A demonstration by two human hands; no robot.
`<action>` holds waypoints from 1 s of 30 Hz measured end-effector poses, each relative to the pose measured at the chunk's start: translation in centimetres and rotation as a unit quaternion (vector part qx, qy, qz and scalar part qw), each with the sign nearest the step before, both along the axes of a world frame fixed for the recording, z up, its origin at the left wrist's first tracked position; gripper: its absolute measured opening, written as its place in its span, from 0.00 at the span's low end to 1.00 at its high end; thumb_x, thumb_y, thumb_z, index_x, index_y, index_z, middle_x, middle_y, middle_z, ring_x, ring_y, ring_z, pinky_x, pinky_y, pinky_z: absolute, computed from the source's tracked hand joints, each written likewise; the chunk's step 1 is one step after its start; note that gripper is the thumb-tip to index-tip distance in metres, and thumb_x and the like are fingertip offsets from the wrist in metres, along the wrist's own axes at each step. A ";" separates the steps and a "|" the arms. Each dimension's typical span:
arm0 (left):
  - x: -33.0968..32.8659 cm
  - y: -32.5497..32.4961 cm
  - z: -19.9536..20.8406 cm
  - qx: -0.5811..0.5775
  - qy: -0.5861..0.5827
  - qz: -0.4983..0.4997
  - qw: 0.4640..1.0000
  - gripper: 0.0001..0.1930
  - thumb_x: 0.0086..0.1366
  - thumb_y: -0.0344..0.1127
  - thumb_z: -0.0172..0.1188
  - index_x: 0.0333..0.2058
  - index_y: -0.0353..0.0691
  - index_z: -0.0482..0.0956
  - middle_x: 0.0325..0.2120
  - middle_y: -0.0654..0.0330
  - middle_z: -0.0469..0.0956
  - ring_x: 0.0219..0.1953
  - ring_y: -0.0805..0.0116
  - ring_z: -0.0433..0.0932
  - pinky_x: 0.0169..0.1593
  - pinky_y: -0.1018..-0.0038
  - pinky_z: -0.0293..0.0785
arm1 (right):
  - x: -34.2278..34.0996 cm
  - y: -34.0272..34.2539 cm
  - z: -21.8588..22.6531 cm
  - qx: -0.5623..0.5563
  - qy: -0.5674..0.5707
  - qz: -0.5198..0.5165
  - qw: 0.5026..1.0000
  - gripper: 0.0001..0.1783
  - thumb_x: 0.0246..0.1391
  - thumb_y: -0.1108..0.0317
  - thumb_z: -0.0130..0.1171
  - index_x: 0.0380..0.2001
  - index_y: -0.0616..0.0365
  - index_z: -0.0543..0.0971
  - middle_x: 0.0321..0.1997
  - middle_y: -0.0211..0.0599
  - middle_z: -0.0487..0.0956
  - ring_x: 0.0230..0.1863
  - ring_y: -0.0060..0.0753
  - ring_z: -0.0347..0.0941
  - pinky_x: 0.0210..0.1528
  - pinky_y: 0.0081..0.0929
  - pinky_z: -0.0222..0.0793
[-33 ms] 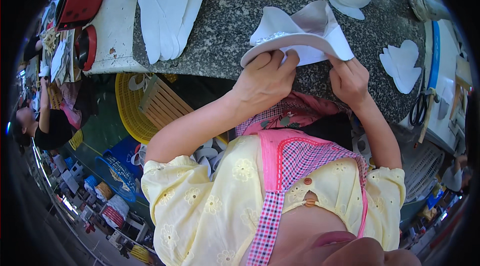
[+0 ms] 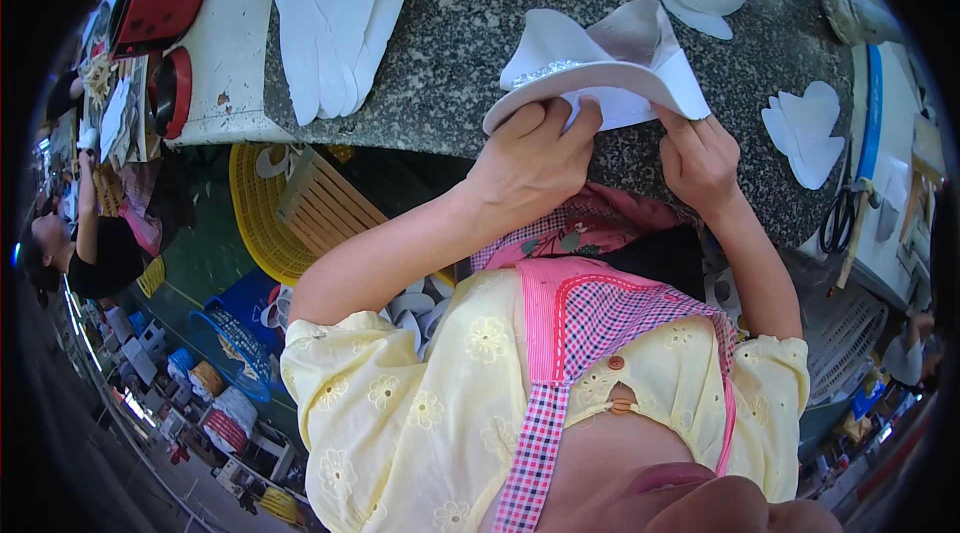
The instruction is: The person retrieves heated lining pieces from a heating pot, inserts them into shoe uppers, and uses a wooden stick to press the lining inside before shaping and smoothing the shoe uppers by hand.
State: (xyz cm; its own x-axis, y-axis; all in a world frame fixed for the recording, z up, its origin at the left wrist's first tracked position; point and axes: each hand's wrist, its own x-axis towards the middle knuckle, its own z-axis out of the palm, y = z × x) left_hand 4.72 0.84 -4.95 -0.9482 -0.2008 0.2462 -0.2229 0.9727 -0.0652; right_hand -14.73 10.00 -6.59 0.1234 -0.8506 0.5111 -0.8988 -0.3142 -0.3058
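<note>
Both hands (image 2: pixel 530 168) (image 2: pixel 700 161) at shoe upper's (image 2: pixel 600 73) edge

Shoe workshop: stone bench (image 2: pixel 470 43), stacked white insoles (image 2: pixel 335 23), scissors (image 2: pixel 838 218), yellow crate (image 2: pixel 290 213).

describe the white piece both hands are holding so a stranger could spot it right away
On the speckled granite worktop, look at its near edge, where the left hand and right hand meet. They pinch a folded white shoe upper, standing up unlike the flat white insoles.
</note>
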 end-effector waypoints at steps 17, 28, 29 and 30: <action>-0.9 -2.4 -0.4 0.136 0.082 0.045 0.986 0.10 0.44 0.31 0.59 0.29 0.43 0.77 0.22 0.65 0.73 0.25 0.69 0.74 0.31 0.75 0.68 | 0.1 -1.0 0.8 0.036 0.189 0.112 0.975 0.25 0.40 0.69 0.49 0.47 0.57 0.71 0.30 0.33 0.70 0.40 0.31 0.68 0.38 0.22 0.69; -3.9 -3.0 1.7 0.064 -0.095 -0.011 0.993 0.05 0.44 0.30 0.56 0.23 0.40 0.73 0.22 0.62 0.72 0.19 0.65 0.76 0.22 0.72 0.72 | -0.4 -1.1 0.3 0.012 0.146 0.160 0.976 0.10 0.37 0.69 0.50 0.27 0.60 0.71 0.28 0.33 0.69 0.39 0.32 0.68 0.32 0.20 0.68; -4.0 -2.9 1.5 0.052 -0.115 -0.002 0.992 0.06 0.44 0.30 0.56 0.25 0.40 0.73 0.23 0.61 0.72 0.20 0.65 0.76 0.23 0.73 0.72 | -0.4 -1.1 0.1 -0.002 0.133 0.160 0.978 0.09 0.37 0.69 0.50 0.26 0.60 0.71 0.27 0.33 0.68 0.39 0.32 0.68 0.32 0.20 0.69; -4.0 -2.8 1.4 0.039 -0.136 0.005 0.990 0.07 0.44 0.31 0.56 0.26 0.39 0.72 0.24 0.60 0.72 0.20 0.65 0.76 0.23 0.73 0.72 | -0.4 -1.0 -0.1 -0.006 0.132 0.155 0.979 0.09 0.37 0.69 0.50 0.26 0.60 0.71 0.27 0.33 0.68 0.39 0.32 0.68 0.32 0.20 0.69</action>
State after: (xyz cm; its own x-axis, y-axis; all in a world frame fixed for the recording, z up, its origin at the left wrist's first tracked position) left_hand 0.67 -1.95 -3.51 -0.9752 -0.2187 -0.0348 -0.2169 0.9750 -0.0488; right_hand -15.12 9.03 -6.66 0.5040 -0.7450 0.4370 -0.8066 -0.5869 -0.0703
